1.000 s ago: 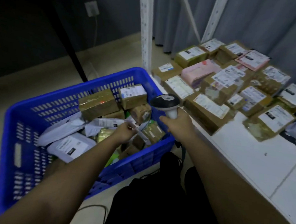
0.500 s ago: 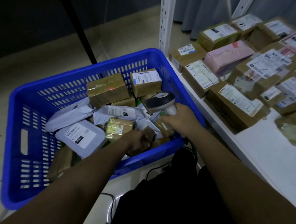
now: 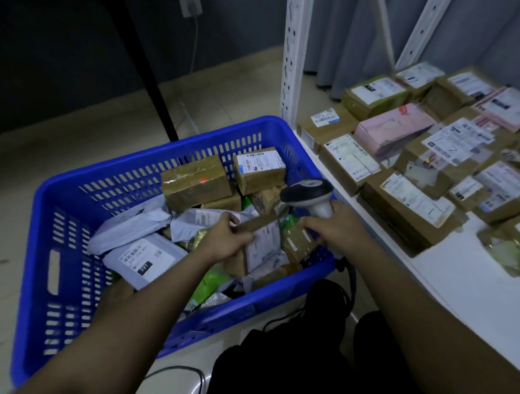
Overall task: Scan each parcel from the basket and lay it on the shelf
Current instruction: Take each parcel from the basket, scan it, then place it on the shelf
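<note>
While both forearms reach in from the bottom edge, this is how things lie, largest first:

Shelf: white board (image 3: 475,289) along the right side, its perforated white upright (image 3: 293,55) rising just beyond the basket's far right corner.

Basket: blue slotted plastic crate (image 3: 67,246) on the floor, touching or just beside the shelf's edge, holding a loose heap of parcels.

Parcels on shelf: many brown taped boxes with white labels packed close together over the far half, among them a pink parcel (image 3: 390,128).

Parcels in basket: a taped brown box (image 3: 195,182) and a smaller labelled box (image 3: 259,169) at the far side; grey mailer bags, one marked 231 (image 3: 144,258), toward the left; green packaging lower down.

Left hand: left hand (image 3: 222,240) over the middle of the basket, fingers and thumb curled onto the near end of a flat brown parcel (image 3: 261,224).

Held parcel: lifted slightly above the heap, tilted, its far end pointing up toward the scanner; blurred, so no label can be read.

Right hand: right hand (image 3: 336,229) wrapped around the pale handle of the scanner (image 3: 309,190).

Scanner: dark head above the basket's right side, facing leftward over the held parcel, just beside its raised end.

Cable: dark cord (image 3: 350,272) hanging below the right hand, outside the basket.
</note>
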Demonstrator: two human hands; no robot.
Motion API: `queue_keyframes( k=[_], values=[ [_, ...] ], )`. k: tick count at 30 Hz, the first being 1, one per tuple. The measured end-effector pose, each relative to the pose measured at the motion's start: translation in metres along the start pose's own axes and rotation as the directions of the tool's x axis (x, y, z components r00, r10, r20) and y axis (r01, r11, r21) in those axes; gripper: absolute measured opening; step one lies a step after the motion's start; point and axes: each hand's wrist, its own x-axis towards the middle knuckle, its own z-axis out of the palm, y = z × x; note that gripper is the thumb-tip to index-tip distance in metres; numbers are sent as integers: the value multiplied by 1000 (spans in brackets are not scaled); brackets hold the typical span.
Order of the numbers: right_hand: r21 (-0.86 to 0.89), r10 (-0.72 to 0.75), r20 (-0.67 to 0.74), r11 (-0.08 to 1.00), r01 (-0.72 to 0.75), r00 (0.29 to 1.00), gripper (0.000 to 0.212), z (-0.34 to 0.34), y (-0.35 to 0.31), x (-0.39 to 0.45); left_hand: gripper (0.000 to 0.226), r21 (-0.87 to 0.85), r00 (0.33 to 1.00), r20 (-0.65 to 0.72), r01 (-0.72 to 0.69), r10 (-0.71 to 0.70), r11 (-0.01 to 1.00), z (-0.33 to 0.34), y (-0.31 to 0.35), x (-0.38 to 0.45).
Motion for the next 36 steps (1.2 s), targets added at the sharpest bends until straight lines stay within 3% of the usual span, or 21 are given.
queue_keyframes(
  k=[3,5,12,14,17,20,24,28,32,36],
  values=[
    [99,-8,-115,995,19,993,26,-7,-12,-9,32,-341,985,-171,-62,3,938,-16,35,-21],
    [229,3,-208,972,46,978,27,-15,-21,-17,38,-509,978,-209,-104,-5,854,-22,63,-31],
    [547,18,-432,800,246,902,34,-61,-40,-48,24,-719,994,-12,-87,113,690,5,162,-52],
    [570,35,-505,764,303,862,26,-76,-40,-55,27,-728,989,51,-57,136,684,26,184,-56],
    [612,104,-570,715,337,815,35,-99,-34,-64,32,-724,968,158,-19,193,690,61,199,-55],
    [600,113,-573,732,322,812,18,-115,-25,-68,48,-691,944,213,-37,252,722,82,205,-55],
    [552,82,-578,772,315,812,19,-121,-20,-75,31,-696,897,287,-46,336,716,94,208,-51],
    [485,53,-554,832,270,831,14,-126,-20,-76,43,-588,944,198,-103,266,803,97,201,-47],
    [489,96,-510,850,197,855,19,-135,-15,-78,43,-570,976,98,-105,195,815,98,188,-43],
    [348,26,-442,926,145,896,21,-138,-5,-84,50,-573,990,58,-69,125,817,94,176,-34]
  ],
)
